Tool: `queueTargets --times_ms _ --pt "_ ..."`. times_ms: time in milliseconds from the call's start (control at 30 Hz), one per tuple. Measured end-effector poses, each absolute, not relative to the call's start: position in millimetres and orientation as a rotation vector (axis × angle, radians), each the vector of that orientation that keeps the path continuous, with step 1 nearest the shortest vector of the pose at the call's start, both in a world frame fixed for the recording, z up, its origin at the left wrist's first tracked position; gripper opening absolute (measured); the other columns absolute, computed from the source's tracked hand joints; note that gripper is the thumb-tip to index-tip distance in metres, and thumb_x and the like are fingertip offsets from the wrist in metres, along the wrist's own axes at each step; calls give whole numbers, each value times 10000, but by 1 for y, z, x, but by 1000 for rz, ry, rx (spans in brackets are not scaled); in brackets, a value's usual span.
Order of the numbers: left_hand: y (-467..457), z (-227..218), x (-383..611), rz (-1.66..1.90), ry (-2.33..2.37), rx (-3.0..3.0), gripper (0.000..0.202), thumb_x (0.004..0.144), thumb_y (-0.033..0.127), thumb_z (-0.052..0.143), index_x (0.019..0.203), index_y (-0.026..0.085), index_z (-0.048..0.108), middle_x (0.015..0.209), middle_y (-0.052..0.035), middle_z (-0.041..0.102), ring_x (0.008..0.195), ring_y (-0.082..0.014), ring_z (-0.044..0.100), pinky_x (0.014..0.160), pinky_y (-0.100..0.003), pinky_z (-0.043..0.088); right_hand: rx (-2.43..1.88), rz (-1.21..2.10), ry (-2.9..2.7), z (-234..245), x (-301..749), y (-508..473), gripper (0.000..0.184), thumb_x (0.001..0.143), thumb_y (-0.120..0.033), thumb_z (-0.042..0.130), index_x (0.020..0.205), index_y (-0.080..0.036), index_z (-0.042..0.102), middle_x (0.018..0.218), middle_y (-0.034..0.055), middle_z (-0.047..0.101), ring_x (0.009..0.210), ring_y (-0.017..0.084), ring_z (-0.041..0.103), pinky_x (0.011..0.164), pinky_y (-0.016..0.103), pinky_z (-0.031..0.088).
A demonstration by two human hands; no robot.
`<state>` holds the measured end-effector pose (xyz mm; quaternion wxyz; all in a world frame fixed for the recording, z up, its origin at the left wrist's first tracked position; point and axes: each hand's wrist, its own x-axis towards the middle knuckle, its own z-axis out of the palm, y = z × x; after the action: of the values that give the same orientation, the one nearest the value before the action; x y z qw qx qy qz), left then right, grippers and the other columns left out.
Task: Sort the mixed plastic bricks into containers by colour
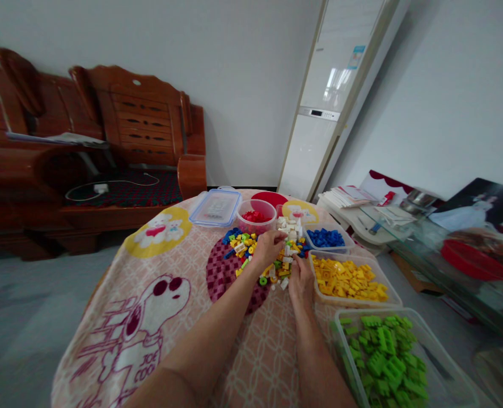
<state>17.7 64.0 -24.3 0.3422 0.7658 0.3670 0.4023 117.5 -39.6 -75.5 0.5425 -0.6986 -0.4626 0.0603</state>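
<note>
A mixed pile of toy building bricks [243, 245], in yellow, white, blue and green, lies on the tablecloth. My left hand [269, 248] is over the middle of the pile, its fingers drawn together near the white bricks [292, 228]. Whatever is between those fingertips is too small to make out. At the pile's right edge, my right hand [302, 279] reaches in with thumb and fingers bent close together. Its fingertips touch the bricks, and what they grip is hidden. Just behind the pile stands a round clear tub [256, 225] with red bricks [255, 217].
To the right stand clear boxes of blue bricks [325, 238], yellow bricks [349, 277] and green bricks [387, 357]. A blue-rimmed lid [216, 207] lies at the back left of the tablecloth [191, 328]. A glass table [421, 243] is farther right, a wooden bench [140, 124] behind left.
</note>
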Motion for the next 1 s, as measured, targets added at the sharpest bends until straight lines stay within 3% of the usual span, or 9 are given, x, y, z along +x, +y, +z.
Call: queueTargets --times_ms 167,267,600,833,1000 --pt "50 -28 27 944 868 2368 345 798 40 524 1050 168 719 1096 -84 713 1064 -187 636 1011 -341 488 -1670 140 -1143 -77 120 -40 457 880 -323 372 1108 -128 715 1102 141 722 1035 244 645 957 371 464" --pt "45 -29 29 856 839 2489 296 827 60 521 1035 153 710 1089 -105 694 1091 -206 613 1029 -364 471 -1664 147 -1160 -77 121 -40 419 857 -276 398 1092 -152 722 1090 119 729 1015 233 648 949 358 465" --pt "55 -34 22 872 926 2388 233 736 98 671 954 161 725 976 -76 683 884 -178 634 867 -312 520 -1648 155 -1178 -73 121 -41 410 841 -251 393 1053 -153 730 1046 112 737 988 228 659 928 347 477" --pt "57 -23 16 797 999 2328 268 685 67 617 885 174 759 853 -37 715 757 -152 625 770 -260 504 -1653 141 -1175 -78 122 -40 416 833 -241 394 1068 -162 728 1087 114 732 1025 230 653 953 352 469" --pt "53 -15 13 835 1032 2234 158 683 109 667 798 164 759 755 -21 713 694 -136 618 700 -230 476 -1648 147 -1188 -77 122 -40 427 838 -255 388 1078 -152 726 1080 119 732 1019 235 653 952 355 472"
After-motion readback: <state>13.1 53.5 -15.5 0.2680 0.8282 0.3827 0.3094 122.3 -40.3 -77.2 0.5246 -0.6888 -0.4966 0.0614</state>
